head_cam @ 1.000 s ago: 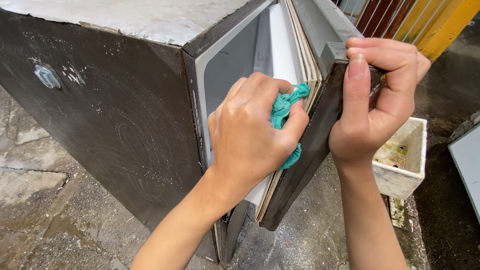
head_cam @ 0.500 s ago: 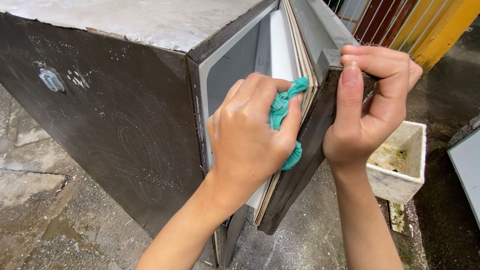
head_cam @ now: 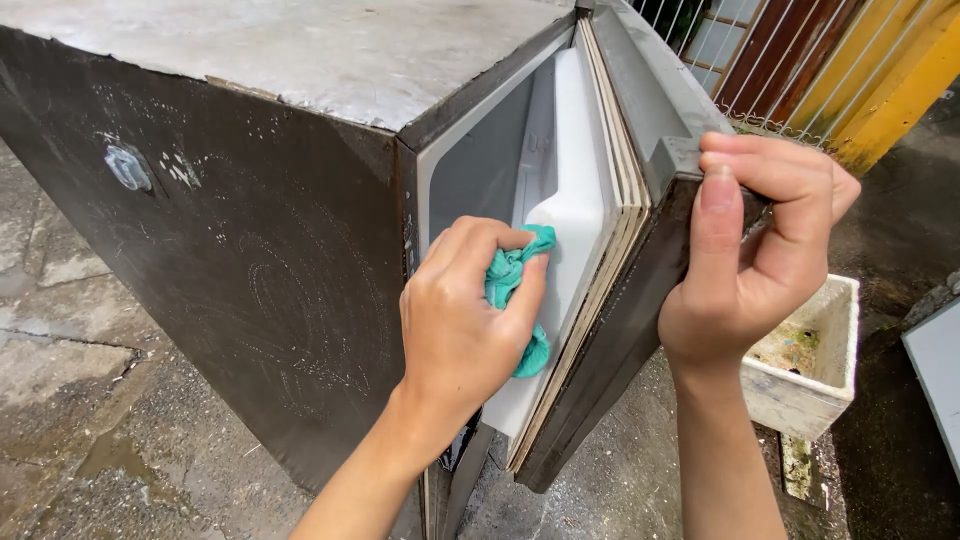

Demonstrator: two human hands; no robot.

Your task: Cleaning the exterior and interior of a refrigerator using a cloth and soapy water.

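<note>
Left hand: curled tight around a bunched teal cloth, pressing it against the white inner liner of the door. Right hand: clamped on the outer edge of the dark door, thumb flat along the edge, fingers wrapped over the grey top corner, holding the door partly open.

Position of the cloth: inside the narrow gap between the cabinet's front frame and the open door, touching the liner beside the layered beige gasket.

Governing relation: door edge and gasket run long-axis from upper back to lower front, slanting down toward the wearer. Cloth sits roughly midway along that line, directly under the left hand; right hand well apart, on the far face of the door.

Nearby: dark, scuffed small refrigerator on wet concrete; white trough just beyond the right wrist.
</note>
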